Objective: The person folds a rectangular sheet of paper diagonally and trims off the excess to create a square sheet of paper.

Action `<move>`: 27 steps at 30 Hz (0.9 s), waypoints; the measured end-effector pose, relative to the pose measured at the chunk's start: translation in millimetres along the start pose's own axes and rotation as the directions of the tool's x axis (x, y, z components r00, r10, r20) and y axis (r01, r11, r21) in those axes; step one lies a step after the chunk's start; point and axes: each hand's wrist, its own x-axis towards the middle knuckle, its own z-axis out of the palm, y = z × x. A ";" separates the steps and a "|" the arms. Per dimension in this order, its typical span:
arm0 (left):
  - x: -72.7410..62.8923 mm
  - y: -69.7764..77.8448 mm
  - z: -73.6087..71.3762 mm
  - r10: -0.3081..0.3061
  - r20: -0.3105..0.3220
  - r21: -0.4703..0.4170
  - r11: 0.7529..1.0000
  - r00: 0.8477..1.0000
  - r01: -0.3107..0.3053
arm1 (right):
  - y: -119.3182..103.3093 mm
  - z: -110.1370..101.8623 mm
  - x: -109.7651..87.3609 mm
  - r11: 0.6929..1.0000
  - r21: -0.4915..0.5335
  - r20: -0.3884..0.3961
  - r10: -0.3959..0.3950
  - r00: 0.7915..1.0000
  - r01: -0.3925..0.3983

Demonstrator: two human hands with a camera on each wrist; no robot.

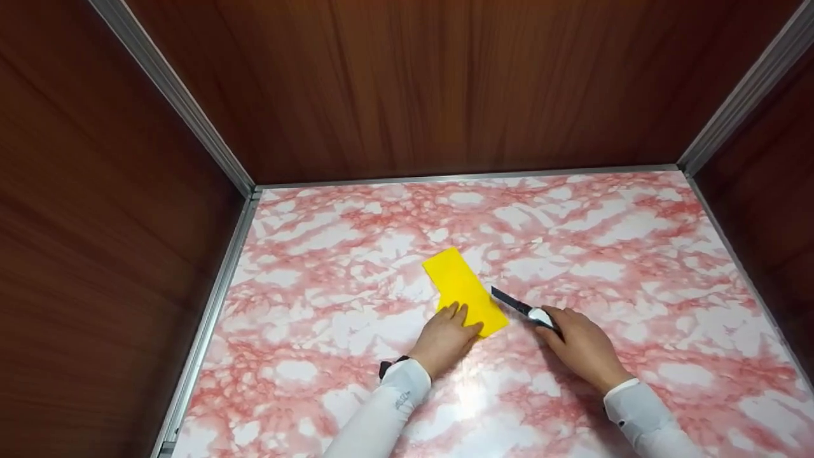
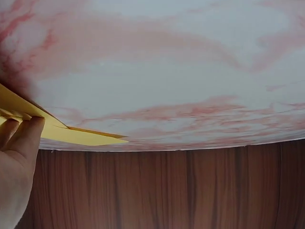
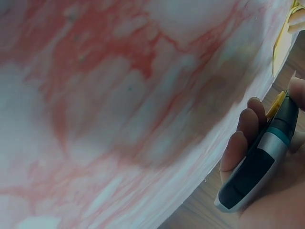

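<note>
A folded piece of yellow paper (image 1: pixel 459 280) lies on the table in the head view, with an inner corner on its left side. My left hand (image 1: pixel 446 338) rests on its lower part, fingers extended across it. In the left wrist view, the paper (image 2: pixel 90 136) has layered edges that lift slightly, and the fingertips press on it. To the right of the paper, my right hand (image 1: pixel 584 343) grips a utility knife (image 1: pixel 540 317). Its dark blade points up and left, the tip beside the paper's right edge. The right wrist view shows the knife's dark and silver handle (image 3: pixel 259 164) across the palm.
The table (image 1: pixel 331 254) has a red and white marbled top. Dark wood panels (image 1: pixel 407 89) rise behind it and at both sides, with metal strips (image 1: pixel 191 114) along the corners.
</note>
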 end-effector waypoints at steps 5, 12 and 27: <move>5.1 -1.6 -3.3 -0.027 -0.042 0.005 1.000 0.999 0.027 | 4.3 -4.1 -5.2 0.999 0.043 -0.026 -0.003 1.000 0.004; 11.0 -5.4 -6.0 -0.069 -0.086 0.002 0.998 0.994 0.069 | 14.2 -11.1 -12.0 0.995 0.079 -0.002 -0.055 0.998 0.055; 18.2 -1.2 -5.7 -0.138 -0.141 -0.063 0.989 0.980 0.130 | 3.5 -6.0 -10.1 0.976 -0.117 0.049 -0.178 0.983 0.183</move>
